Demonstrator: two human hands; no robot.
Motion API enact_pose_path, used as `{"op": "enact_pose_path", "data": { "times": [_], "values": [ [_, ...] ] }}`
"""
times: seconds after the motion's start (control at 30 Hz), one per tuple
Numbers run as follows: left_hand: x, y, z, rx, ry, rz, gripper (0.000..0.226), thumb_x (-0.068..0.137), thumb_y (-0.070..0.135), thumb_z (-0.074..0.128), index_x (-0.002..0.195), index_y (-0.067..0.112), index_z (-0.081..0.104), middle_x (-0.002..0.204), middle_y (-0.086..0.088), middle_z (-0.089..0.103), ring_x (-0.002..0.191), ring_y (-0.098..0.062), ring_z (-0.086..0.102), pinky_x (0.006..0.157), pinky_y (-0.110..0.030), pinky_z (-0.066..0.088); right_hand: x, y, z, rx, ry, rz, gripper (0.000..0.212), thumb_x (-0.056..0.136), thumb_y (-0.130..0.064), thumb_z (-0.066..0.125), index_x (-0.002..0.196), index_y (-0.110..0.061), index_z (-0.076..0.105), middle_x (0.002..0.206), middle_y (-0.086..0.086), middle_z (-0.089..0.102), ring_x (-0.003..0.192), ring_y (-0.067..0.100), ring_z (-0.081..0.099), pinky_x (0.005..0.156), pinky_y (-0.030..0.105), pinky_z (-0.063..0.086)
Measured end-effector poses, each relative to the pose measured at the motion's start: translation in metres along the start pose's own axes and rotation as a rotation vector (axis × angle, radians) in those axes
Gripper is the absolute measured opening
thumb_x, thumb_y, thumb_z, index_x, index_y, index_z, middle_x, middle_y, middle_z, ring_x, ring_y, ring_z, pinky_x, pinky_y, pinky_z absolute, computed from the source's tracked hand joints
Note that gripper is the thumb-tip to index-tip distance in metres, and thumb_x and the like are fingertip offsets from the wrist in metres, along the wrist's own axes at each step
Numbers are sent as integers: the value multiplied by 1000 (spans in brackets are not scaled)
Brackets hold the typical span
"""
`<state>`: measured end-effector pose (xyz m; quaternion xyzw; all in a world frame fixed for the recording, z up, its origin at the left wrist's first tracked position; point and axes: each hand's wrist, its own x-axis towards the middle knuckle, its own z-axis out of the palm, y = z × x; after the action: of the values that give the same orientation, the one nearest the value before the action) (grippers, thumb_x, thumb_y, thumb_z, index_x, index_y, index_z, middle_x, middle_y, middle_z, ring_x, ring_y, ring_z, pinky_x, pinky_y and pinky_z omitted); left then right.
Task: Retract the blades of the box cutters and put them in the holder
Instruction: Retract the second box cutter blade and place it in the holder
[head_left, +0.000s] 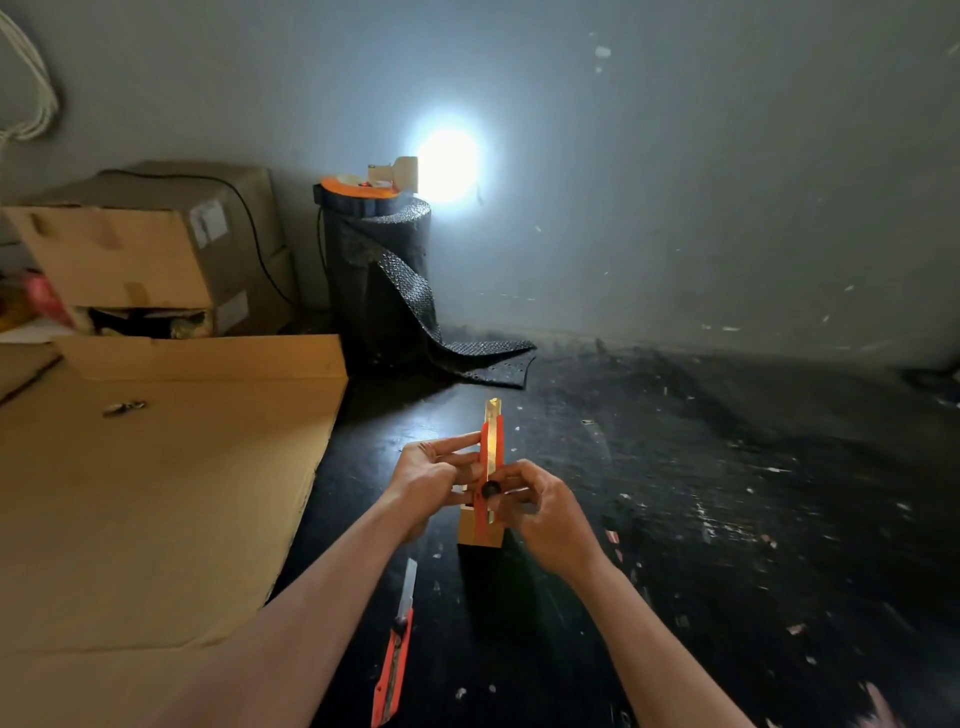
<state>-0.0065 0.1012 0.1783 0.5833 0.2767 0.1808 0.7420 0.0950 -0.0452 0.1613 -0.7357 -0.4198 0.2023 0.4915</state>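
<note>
An orange box cutter (491, 452) stands upright between both hands, its blade sticking out at the top. My left hand (434, 470) pinches its upper body from the left. My right hand (540, 506) grips the lower part, thumb on the black slider knob. Directly behind and below the hands stands a small cardboard-coloured holder (480, 532) on the dark floor. A second orange box cutter (397, 647) lies on the floor near my left forearm, its blade extended and pointing away from me.
Flattened cardboard sheets (156, 493) cover the floor on the left, with stacked boxes (145, 249) behind. A black roll of bubble wrap (382, 280) stands by the wall under a bright lamp (447, 166). The dark floor is littered with small scraps.
</note>
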Motion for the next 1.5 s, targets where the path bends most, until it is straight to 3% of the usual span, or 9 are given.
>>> {"op": "enact_pose_path", "data": {
  "times": [0.17, 0.33, 0.57, 0.7, 0.87, 1.03, 1.17, 1.33, 1.5],
  "values": [
    [4, 3, 0, 51, 18, 24, 45, 89, -15, 65, 125, 9, 73, 108, -14, 81, 92, -26, 80, 73, -38, 66, -5, -1, 3, -57, 13, -3, 22, 95, -9, 69, 106, -28, 66, 108, -8, 74, 103, 14, 73, 89, 40, 63],
    [4, 13, 5, 43, 2, 74, 43, 90, -14, 65, 122, 13, 73, 98, -6, 83, 90, -24, 81, 69, -36, 66, -7, -12, 1, -114, 34, -33, 34, 96, -5, 65, 119, -31, 60, 113, -8, 72, 105, 12, 70, 89, 28, 60],
    [8, 23, 10, 65, -3, 110, 44, 91, -13, 64, 127, 11, 71, 103, -9, 82, 93, -26, 80, 75, -42, 66, -2, -22, -2, -128, 111, -17, 27, 94, -19, 72, 111, -29, 54, 101, -13, 68, 89, 3, 66, 74, 15, 51],
    [9, 29, 11, 64, -11, 126, 43, 91, -12, 66, 126, 11, 71, 98, -5, 83, 89, -23, 81, 70, -35, 66, 0, -23, -5, -177, 101, -46, 29, 95, -10, 69, 118, -25, 62, 113, -6, 71, 96, 5, 66, 85, 21, 55],
    [10, 31, 14, 74, -24, 135, 45, 91, -14, 64, 128, 10, 70, 100, -7, 83, 90, -25, 81, 71, -39, 66, 4, -26, -6, -157, 132, -9, 23, 93, -23, 72, 105, -31, 54, 100, -16, 65, 87, -3, 63, 69, 12, 47],
    [10, 32, 14, 68, -25, 145, 45, 91, -13, 65, 129, 10, 69, 98, -4, 83, 89, -24, 81, 69, -36, 66, 4, -23, -7, -197, 127, -60, 27, 93, -11, 71, 112, -29, 62, 112, -8, 71, 96, 3, 67, 75, 12, 52],
    [9, 32, 15, 69, -31, 147, 46, 90, -14, 64, 128, 11, 69, 97, -3, 83, 89, -23, 81, 69, -37, 66, 6, -25, -8, -167, 146, -28, 22, 92, -22, 73, 101, -32, 55, 102, -14, 68, 89, -3, 62, 70, 12, 47],
    [9, 31, 14, 66, -15, 154, 45, 91, -12, 66, 128, 12, 70, 105, -9, 82, 93, -25, 80, 78, -42, 66, 6, -21, -9, -198, 118, -90, 31, 92, -9, 73, 116, -27, 66, 111, -10, 68, 92, -2, 64, 78, 12, 54],
    [8, 28, 14, 61, -18, 152, 47, 91, -13, 65, 130, 12, 69, 102, -4, 83, 92, -24, 81, 75, -40, 66, 6, -20, -5, -177, 168, -51, 22, 90, -19, 76, 97, -29, 58, 101, -11, 72, 91, 2, 69, 67, 13, 52]
  ]
}}
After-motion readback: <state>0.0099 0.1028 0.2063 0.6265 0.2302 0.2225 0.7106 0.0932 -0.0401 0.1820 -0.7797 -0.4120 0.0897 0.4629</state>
